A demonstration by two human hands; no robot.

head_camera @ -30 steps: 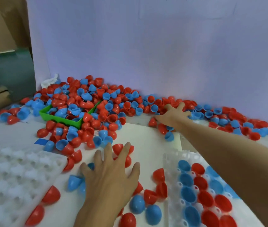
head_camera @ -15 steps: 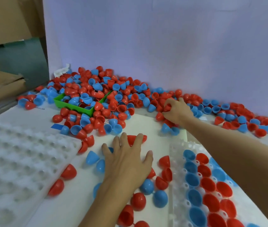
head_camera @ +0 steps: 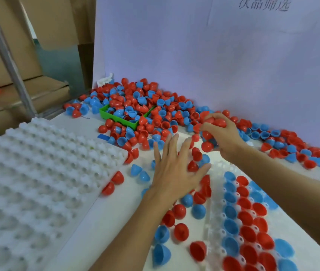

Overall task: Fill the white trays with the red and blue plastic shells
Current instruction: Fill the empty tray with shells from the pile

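the right hand (head_camera: 218, 133) gripped a clutch of red shells (head_camera: 214, 121) at the pile's near edge. the left hand (head_camera: 174, 169) lay flat, fingers spread, over loose shells between the empty white tray (head_camera: 38, 173) and the part-filled tray (head_camera: 216, 222).

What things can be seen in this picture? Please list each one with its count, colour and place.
shells: too many to count, red and blue, heaped along the back wall and loose on the table
green bin: one, green, within the heap, holding shells
empty tray: one, white, on the left
part-filled tray: one, white, lower right, with rows of red and blue shells
blue tape: one piece, blue, on the table by the empty tray
cardboard boxes: several, brown, upper left
left hand: fingers spread flat over loose shells at the centre
right hand: grips red shells at the edge of the heap
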